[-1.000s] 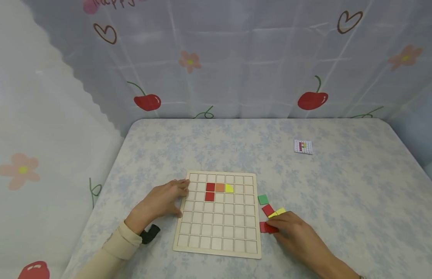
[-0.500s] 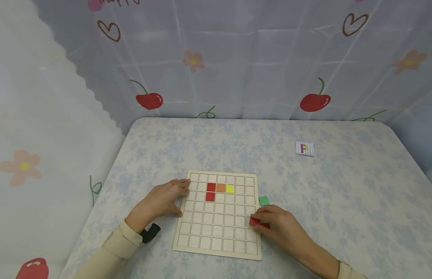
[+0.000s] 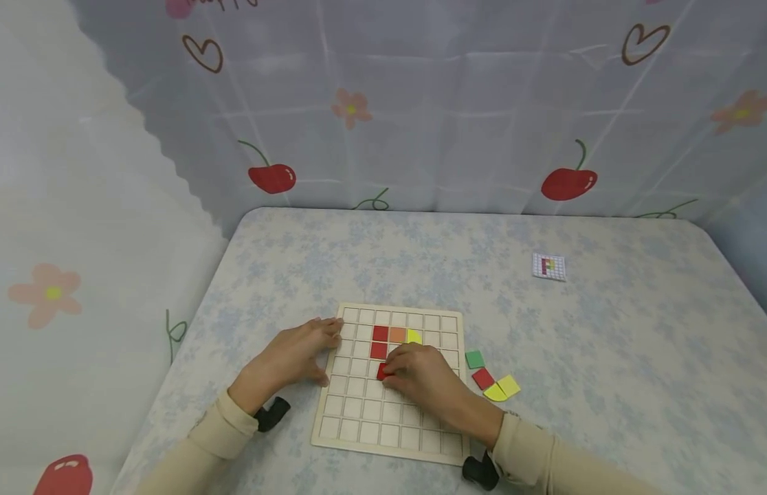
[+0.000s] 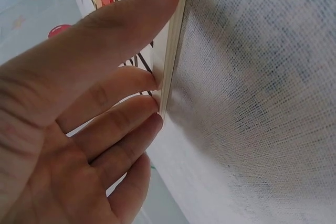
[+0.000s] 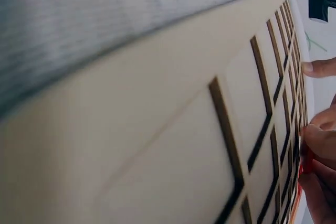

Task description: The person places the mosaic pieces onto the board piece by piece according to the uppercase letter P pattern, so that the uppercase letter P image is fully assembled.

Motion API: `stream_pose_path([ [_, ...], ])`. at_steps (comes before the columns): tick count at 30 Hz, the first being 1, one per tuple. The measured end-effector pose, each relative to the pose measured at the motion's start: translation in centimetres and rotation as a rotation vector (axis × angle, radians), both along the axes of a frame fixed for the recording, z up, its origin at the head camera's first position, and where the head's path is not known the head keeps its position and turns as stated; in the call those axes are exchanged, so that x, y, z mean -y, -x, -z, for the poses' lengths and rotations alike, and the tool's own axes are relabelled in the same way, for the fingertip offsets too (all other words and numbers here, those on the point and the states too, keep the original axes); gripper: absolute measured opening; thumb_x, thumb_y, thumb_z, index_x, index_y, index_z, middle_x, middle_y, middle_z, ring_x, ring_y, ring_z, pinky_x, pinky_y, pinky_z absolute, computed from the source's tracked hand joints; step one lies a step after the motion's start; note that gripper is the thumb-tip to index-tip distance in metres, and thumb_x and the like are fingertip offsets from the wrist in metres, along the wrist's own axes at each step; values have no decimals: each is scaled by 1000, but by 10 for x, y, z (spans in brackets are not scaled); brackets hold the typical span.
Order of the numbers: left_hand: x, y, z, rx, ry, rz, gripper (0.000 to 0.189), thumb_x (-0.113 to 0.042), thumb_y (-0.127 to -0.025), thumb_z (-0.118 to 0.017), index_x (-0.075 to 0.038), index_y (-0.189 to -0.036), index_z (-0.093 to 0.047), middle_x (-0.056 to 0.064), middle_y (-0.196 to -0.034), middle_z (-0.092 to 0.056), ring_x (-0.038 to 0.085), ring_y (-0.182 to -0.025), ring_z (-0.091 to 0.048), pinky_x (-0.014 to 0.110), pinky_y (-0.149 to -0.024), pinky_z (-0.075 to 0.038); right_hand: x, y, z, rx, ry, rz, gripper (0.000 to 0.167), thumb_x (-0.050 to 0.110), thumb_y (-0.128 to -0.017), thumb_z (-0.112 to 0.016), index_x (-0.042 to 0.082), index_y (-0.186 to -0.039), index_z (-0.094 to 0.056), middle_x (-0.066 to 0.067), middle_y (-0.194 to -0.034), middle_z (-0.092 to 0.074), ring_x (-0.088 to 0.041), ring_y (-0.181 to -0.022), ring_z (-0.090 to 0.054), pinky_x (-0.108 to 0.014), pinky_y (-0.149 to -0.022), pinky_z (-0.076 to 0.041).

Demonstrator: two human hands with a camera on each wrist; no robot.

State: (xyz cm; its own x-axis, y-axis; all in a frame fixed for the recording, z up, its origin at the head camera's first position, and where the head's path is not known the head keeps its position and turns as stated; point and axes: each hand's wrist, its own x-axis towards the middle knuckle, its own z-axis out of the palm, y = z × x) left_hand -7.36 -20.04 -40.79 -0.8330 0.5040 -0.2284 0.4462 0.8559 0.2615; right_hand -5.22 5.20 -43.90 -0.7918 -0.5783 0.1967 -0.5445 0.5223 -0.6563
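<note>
A pale wooden grid board point(image 3: 371, 410) lies flat before me. On its upper part sit two red square tiles point(image 3: 380, 333), an orange square tile point(image 3: 397, 335) and a yellow tile with one rounded corner point(image 3: 414, 335). My right hand point(image 3: 428, 380) pinches a red square tile point(image 3: 381, 372) at the cell below the two red ones; whether it lies in the cell is hidden. In the right wrist view, the fingertips hold this red tile point(image 5: 307, 162). My left hand point(image 3: 295, 354) rests thumb and fingertips along the board's left edge, seen closely in the left wrist view point(image 4: 105, 108).
Right of the board lie a green square tile point(image 3: 475, 359), a red one point(image 3: 483, 378), a yellow rounded-corner tile point(image 3: 496, 392) and a yellow square point(image 3: 510, 386). Farther back is a small pattern card point(image 3: 549, 267). My right forearm covers the board's lower right edge.
My right hand has picked up a red tile from beside the board and carried it left over the grid. The left hand stays on the edge. The head view has shifted slightly.
</note>
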Motion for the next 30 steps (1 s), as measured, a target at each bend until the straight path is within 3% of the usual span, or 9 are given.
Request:
stream_pose_path([
  [15, 1, 0, -4, 14, -11, 0, 68, -22, -67, -91, -3, -127, -67, 15, -149, -45, 37, -136, -42, 49, -97, -48, 19, 1, 4, -83, -61, -10, 5, 6, -83, -79, 7, -87, -81, -1, -94, -65, -14, -88, -63, -21, -75, -53],
  [22, 0, -1, -3, 22, -8, -10, 68, -22, -68, -90, -3, -128, -66, 15, -150, -44, 38, -136, -41, 49, -98, -48, 13, -3, -1, -89, -150, -41, 14, 9, -90, -73, 7, -102, -79, -2, -104, -69, -17, -100, -64, -27, -84, -54],
  [26, 0, -1, -3, 11, -8, -3, 67, -22, -67, -90, -3, -127, -67, 15, -149, -45, 38, -136, -42, 49, -98, -48, 2, -11, -2, -87, -145, 0, 19, 9, -90, -72, 10, -108, -77, -1, -110, -70, -16, -106, -62, -31, -87, -54],
  [30, 0, -1, -4, -2, -12, 4, 67, -21, -67, -91, -2, -127, -67, 16, -149, -45, 38, -136, -42, 49, -97, -49, -18, -21, -2, -59, -75, 71, 21, 6, -87, -74, 11, -107, -77, 2, -108, -70, -14, -104, -62, -28, -84, -55],
])
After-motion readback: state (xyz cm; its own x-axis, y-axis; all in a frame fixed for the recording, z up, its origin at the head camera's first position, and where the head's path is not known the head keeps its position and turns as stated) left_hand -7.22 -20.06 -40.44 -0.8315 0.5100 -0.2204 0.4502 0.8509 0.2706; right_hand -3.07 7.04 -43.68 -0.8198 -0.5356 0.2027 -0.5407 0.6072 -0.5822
